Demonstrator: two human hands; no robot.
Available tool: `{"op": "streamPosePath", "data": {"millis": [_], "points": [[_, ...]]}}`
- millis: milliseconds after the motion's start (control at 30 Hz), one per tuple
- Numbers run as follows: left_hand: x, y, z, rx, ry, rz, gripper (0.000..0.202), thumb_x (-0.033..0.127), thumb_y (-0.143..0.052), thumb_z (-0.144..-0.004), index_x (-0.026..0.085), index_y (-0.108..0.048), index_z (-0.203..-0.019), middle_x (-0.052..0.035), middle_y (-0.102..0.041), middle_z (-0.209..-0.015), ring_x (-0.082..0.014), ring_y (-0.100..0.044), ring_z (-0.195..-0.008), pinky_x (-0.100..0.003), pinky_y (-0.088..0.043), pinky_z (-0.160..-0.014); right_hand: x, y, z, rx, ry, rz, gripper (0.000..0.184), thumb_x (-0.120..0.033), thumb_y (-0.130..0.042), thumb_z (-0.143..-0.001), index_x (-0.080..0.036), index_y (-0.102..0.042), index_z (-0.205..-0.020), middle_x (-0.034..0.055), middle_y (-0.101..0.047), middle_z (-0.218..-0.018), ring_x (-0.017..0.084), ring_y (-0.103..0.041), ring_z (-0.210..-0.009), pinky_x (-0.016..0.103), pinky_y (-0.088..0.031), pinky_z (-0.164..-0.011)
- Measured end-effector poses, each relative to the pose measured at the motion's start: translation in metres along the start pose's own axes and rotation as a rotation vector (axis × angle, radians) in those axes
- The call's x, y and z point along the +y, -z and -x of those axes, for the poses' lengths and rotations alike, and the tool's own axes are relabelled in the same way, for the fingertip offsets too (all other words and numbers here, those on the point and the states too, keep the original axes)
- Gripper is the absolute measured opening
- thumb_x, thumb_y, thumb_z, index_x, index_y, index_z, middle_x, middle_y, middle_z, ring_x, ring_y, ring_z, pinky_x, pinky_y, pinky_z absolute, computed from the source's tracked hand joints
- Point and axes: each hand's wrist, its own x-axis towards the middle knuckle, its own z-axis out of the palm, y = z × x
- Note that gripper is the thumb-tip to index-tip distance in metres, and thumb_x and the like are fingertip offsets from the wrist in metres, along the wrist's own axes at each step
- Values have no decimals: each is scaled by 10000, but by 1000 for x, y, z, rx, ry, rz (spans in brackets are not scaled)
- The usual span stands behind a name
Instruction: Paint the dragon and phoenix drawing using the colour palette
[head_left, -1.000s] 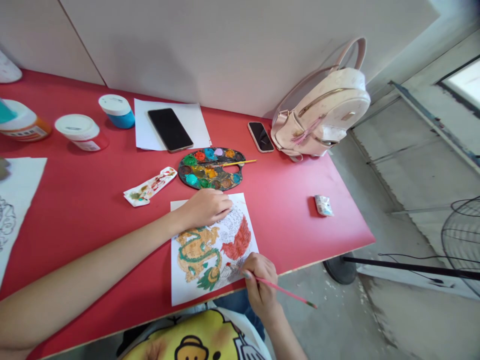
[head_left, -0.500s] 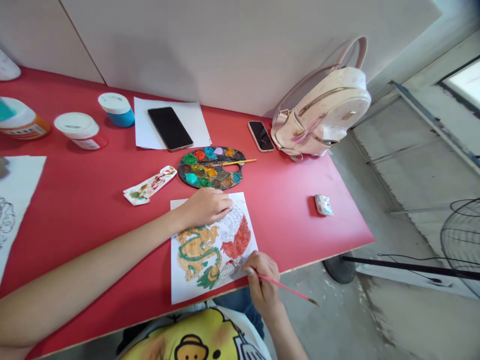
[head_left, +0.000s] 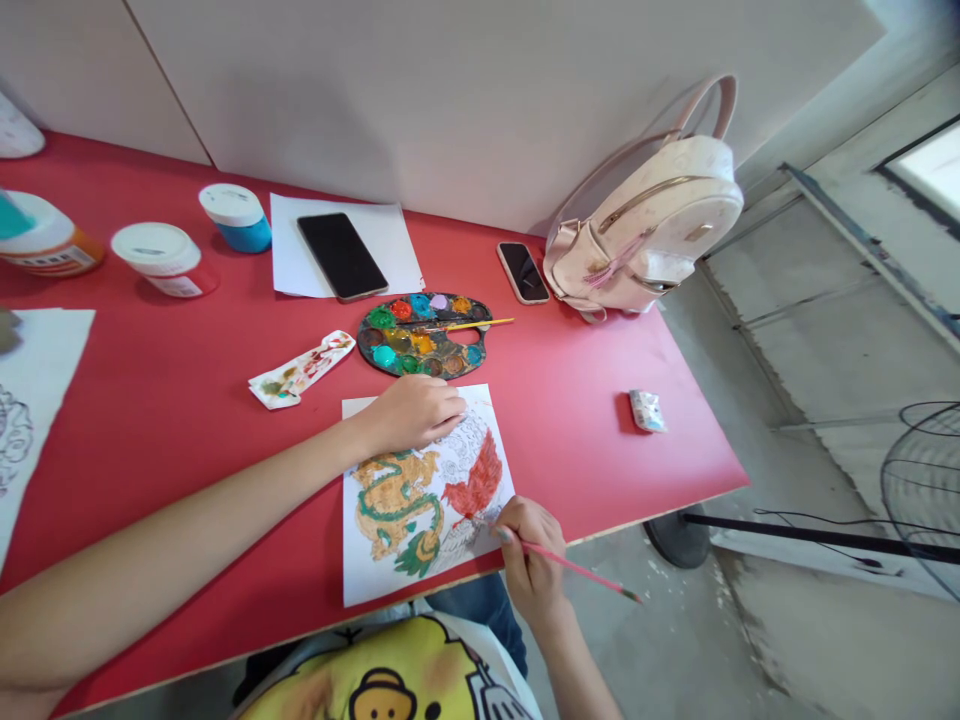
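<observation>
A sheet of paper (head_left: 358, 585) lies at the table's front edge, carrying a drawing partly painted with an orange-and-green dragon (head_left: 397, 505) and a red bird-like shape (head_left: 475, 482). Across the sheet's upper part rests my left hand (head_left: 420, 412), its fingers curled in with nothing visible in them. My right hand (head_left: 534, 560), at the sheet's lower right edge, pinches a thin pink paintbrush (head_left: 581, 570). The brush's outer end points right, past the table edge; its end towards the paper is hidden by my fingers. Just above the sheet sits a paint palette (head_left: 448, 350) with a yellow-handled brush (head_left: 480, 323) across it.
A paint-stained tissue (head_left: 301, 370) lies left of the palette. Behind are a black phone (head_left: 342, 256) on white paper (head_left: 289, 268), a smaller phone (head_left: 523, 272), a pink backpack (head_left: 637, 225) and several paint jars (head_left: 159, 258). A small packet (head_left: 646, 411) lies at right.
My right hand has shifted slightly right and down with the paintbrush, a little away from the drawing's lower part. My left hand stays on the sheet.
</observation>
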Motion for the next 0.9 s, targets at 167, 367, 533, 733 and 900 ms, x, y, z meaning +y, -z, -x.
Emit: {"op": "streamPosePath", "data": {"millis": [167, 367, 533, 733, 900], "points": [[0, 1, -1, -4, -2, 7, 261, 277, -494, -1004, 206, -600, -777, -8, -671, -728, -161, -573, -687, -327, -318, -626, -2, 6, -3, 42, -28, -50, 330, -269, -400, -1100, -225, -507, -791, -30, -510, -636, 132, -474, -540, 273, -340, -548], [0, 0, -1, 10, -4, 6, 271, 277, -486, -1008, 208, -593, -769, -4, -660, -715, -158, -566, -682, -326, -315, -626, -6, 5, -3, -42, 32, -119, 345, -290, -351, -1105, -219, -526, -816, -7, -532, -650, 142, -484, -558, 291, -344, -559], [0, -1, -1, 8, -4, 2, 266, 280, -492, -1006, 209, -589, -768, -3, -660, -720, -160, -568, -687, -329, -322, -632, -10, -2, -1, -99, 101, -186, 353, -320, -310, -1113, -222, -504, -836, 0, -535, -661, 149, -477, -579, 302, -332, -574], [1, 1, -2, -8, 5, 1, 269, 284, -491, -1007, 212, -590, -769, -3, -667, -725, -162, -572, -691, -333, -322, -634, -10, -4, 3, -94, 74, -202, 330, -311, -314, -1108, -228, -503, -850, 7, -542, -680, 159, -490, -594, 310, -344, -588], [1, 2, -2, 3, -3, 6, 267, 282, -494, -1007, 211, -592, -769, -2, -670, -727, -161, -578, -693, -329, -325, -633, -6, -2, 4, -135, 97, -178, 312, -273, -304, -1091, -229, -502, -854, 15, -544, -682, 166, -488, -597, 322, -335, -587]]}}
